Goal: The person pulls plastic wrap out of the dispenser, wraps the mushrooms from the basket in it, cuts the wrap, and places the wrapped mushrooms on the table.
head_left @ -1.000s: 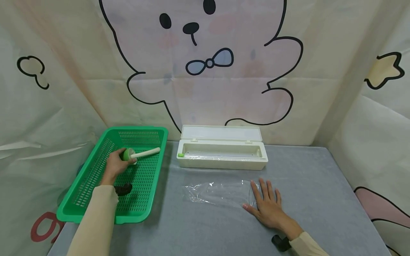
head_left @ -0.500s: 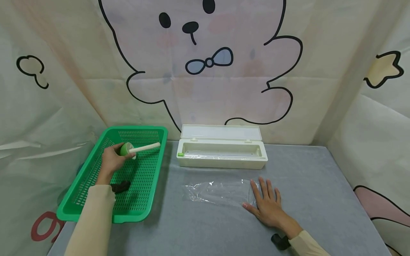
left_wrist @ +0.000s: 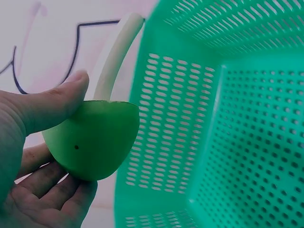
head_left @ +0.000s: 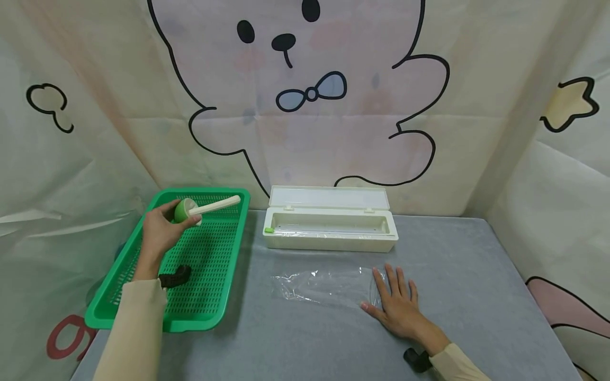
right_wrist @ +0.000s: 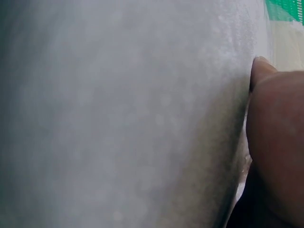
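My left hand (head_left: 159, 233) holds a green half-round piece (left_wrist: 99, 142) with a pale flat side and a white stick (head_left: 216, 205) standing out of it. Thumb and fingers grip the green rounded part, above the left side of a green perforated basket (head_left: 224, 301). In the left wrist view the stick points upward, beside the basket's wall. Spread flat on the grey table, my right hand (head_left: 400, 312) has its fingertips at the right end of clear, crinkled plastic film (head_left: 319, 283). The right wrist view shows mostly blurred grey cloth and part of that hand.
A long white box (head_left: 329, 242) stands at the back of the table with its lid (head_left: 329, 198) raised. A small green slider (head_left: 269, 230) sits at its front left edge. Printed curtains (head_left: 305, 148) hang close behind and at both sides.
My left hand has lifted the green piece with its stick and drawn it slightly left above the basket. The right hand and the film have stayed in place.
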`<move>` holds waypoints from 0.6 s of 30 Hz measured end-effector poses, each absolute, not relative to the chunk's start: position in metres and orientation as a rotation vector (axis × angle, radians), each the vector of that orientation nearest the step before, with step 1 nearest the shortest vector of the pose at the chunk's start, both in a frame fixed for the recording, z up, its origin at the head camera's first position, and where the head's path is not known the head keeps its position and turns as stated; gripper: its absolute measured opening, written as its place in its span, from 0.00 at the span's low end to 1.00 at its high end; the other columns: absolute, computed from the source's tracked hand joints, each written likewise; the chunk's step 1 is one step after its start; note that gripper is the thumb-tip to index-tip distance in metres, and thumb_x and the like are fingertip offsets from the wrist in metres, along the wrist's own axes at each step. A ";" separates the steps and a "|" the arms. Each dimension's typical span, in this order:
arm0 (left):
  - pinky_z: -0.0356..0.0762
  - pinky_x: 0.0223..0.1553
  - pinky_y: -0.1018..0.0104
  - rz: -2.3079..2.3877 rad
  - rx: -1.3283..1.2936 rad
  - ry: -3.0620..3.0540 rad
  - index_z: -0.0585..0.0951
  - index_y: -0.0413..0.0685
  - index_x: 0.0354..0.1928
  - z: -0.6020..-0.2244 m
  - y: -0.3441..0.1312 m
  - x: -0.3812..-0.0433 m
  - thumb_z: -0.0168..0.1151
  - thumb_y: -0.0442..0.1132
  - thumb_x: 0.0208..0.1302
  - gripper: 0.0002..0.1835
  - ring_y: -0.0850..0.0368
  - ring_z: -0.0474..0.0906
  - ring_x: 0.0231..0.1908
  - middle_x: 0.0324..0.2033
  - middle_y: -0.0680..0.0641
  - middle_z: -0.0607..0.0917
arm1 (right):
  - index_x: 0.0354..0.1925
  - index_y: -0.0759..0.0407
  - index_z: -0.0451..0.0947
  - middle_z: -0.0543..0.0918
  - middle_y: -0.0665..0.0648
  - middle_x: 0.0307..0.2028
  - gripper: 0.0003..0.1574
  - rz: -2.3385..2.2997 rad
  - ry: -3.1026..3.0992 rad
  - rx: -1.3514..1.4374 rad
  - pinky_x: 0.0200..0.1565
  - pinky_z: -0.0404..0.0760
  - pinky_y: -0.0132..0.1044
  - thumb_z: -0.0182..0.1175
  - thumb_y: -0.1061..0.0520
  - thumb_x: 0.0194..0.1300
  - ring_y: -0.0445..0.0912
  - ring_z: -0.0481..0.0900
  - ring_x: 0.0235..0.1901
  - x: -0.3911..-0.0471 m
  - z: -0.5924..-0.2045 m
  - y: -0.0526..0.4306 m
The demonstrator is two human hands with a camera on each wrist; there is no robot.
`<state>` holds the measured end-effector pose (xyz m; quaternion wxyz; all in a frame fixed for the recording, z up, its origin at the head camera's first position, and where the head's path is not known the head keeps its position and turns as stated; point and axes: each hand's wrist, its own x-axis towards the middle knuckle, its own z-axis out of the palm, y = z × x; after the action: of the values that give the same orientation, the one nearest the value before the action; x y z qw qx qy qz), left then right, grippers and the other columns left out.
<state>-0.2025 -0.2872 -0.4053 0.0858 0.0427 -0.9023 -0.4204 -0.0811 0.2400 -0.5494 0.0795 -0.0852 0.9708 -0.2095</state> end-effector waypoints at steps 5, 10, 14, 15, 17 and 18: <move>0.75 0.57 0.39 -1.262 0.092 -2.661 0.65 0.38 0.75 -0.396 -0.279 -0.198 0.71 0.51 0.65 0.43 0.32 0.72 0.63 0.64 0.30 0.74 | 0.80 0.61 0.46 0.39 0.73 0.78 0.61 -0.635 2.908 -0.262 0.66 0.26 0.71 0.54 0.26 0.69 0.70 0.28 0.76 -0.080 -0.551 0.241; 0.78 0.55 0.49 -1.277 0.051 -2.629 0.68 0.40 0.73 -0.386 -0.265 -0.190 0.73 0.51 0.64 0.42 0.36 0.75 0.62 0.63 0.33 0.76 | 0.80 0.61 0.46 0.39 0.73 0.78 0.61 -0.641 2.914 -0.268 0.66 0.25 0.71 0.54 0.26 0.68 0.70 0.28 0.76 -0.080 -0.552 0.241; 0.79 0.53 0.61 -1.318 0.000 -2.604 0.70 0.41 0.72 -0.380 -0.251 -0.184 0.74 0.50 0.62 0.40 0.39 0.75 0.63 0.63 0.36 0.77 | 0.80 0.61 0.46 0.39 0.73 0.78 0.61 -0.653 2.917 -0.269 0.66 0.25 0.71 0.55 0.26 0.69 0.69 0.28 0.76 -0.080 -0.552 0.241; 0.79 0.52 0.64 -1.336 -0.016 -2.593 0.71 0.41 0.72 -0.379 -0.248 -0.183 0.74 0.49 0.62 0.40 0.40 0.76 0.63 0.63 0.37 0.77 | 0.80 0.61 0.46 0.39 0.73 0.78 0.61 -0.658 2.918 -0.270 0.66 0.26 0.71 0.55 0.26 0.69 0.70 0.28 0.76 -0.080 -0.552 0.240; 0.78 0.51 0.69 -1.367 -0.052 -2.570 0.72 0.41 0.71 -0.377 -0.240 -0.181 0.75 0.47 0.61 0.39 0.41 0.76 0.62 0.62 0.38 0.79 | 0.80 0.61 0.46 0.39 0.73 0.78 0.60 -0.660 2.919 -0.273 0.66 0.26 0.71 0.54 0.26 0.69 0.69 0.28 0.76 -0.079 -0.550 0.240; 0.78 0.51 0.70 -1.379 -0.071 -2.560 0.73 0.42 0.71 -0.376 -0.236 -0.181 0.76 0.47 0.61 0.39 0.42 0.77 0.62 0.62 0.38 0.79 | 0.80 0.61 0.46 0.39 0.74 0.78 0.60 -0.669 2.921 -0.278 0.66 0.26 0.71 0.54 0.26 0.69 0.69 0.28 0.76 -0.079 -0.549 0.239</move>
<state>-0.1806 -0.2360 -0.3763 0.1161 -0.0242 -0.8742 -0.4709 -0.0785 0.2393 -0.5490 0.0661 -0.0923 0.9685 -0.2218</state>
